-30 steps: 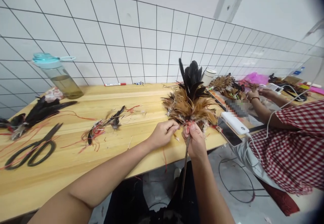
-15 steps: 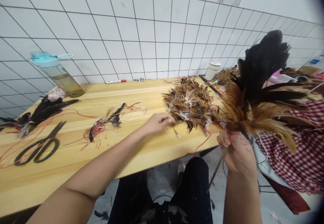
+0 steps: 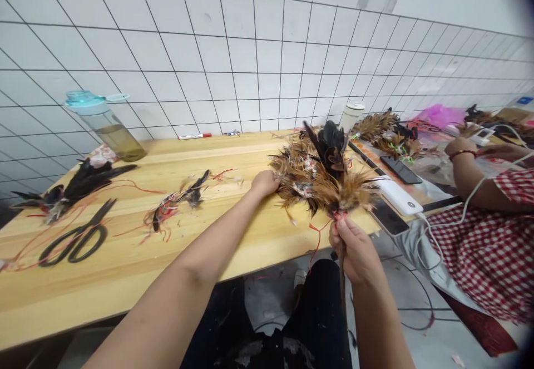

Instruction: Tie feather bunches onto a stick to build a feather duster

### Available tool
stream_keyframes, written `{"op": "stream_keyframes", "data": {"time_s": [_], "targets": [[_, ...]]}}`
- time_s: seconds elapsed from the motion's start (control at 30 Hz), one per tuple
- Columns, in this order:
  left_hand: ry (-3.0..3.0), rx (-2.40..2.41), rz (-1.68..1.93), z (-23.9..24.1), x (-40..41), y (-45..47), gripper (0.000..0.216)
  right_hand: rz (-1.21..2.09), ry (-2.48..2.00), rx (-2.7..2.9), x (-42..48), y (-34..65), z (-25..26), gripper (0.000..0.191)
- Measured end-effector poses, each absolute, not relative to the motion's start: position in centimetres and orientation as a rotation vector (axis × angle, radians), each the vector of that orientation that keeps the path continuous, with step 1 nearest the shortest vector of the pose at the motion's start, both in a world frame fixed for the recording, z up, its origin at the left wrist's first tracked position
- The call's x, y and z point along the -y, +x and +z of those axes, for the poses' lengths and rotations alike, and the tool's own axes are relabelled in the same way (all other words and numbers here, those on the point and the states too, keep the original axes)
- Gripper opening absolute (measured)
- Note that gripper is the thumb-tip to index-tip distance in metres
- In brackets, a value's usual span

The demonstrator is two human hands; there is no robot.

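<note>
My right hand (image 3: pixel 354 246) is closed round the thin stick of a half-made feather duster (image 3: pixel 334 168). Its head of brown feathers with a black tuft stands upright just past the front edge of the wooden table (image 3: pixel 125 269). A red string hangs from where I grip it. My left hand (image 3: pixel 266 182) reaches into a pile of brown feather bundles (image 3: pixel 294 174) on the table, fingers curled among them. Whether those fingers hold a bundle is hidden.
Black scissors (image 3: pixel 75 238), black feathers (image 3: pixel 79 182), a scrap bundle with red string (image 3: pixel 175 205), a water bottle (image 3: pixel 106 127) and a red marker (image 3: pixel 194 136) lie on the table. At the right a person in a red checked shirt (image 3: pixel 488 252) works beside phones (image 3: pixel 400 170) and a white power bank (image 3: pixel 398 196).
My right hand has swung the duster from far right back to upright in front of me. My left hand has moved forward from the bare wood into the brown feather pile.
</note>
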State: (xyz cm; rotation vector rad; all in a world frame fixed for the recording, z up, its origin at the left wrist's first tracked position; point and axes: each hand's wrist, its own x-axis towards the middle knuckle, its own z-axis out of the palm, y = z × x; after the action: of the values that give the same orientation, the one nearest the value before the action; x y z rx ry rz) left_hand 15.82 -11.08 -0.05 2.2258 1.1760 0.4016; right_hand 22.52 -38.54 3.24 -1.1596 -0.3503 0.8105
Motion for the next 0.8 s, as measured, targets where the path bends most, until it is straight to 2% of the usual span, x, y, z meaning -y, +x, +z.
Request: {"op": "stream_keyframes", "data": {"time_s": [0.23,0.4,0.6,0.8], "targets": [[1.777,-1.215,0.788,1.0,9.0,12.1,0.008,0.8,-1.071,0.218,35.8,22.3,1.8,0.043],[1.506,-0.948,0.874,2.5,10.2,10.5,0.02,0.856,-1.003,0.254,34.1,21.4,1.7,0.044],[1.223,-0.385,0.525,4.2,15.7,9.2,0.035,0.861,-1.055,0.36,33.0,20.8,1.3,0.047],[1.203,-0.279,0.353,4.1,20.8,9.9,0.038,0.894,-1.094,0.529,32.8,20.5,0.4,0.05]]}}
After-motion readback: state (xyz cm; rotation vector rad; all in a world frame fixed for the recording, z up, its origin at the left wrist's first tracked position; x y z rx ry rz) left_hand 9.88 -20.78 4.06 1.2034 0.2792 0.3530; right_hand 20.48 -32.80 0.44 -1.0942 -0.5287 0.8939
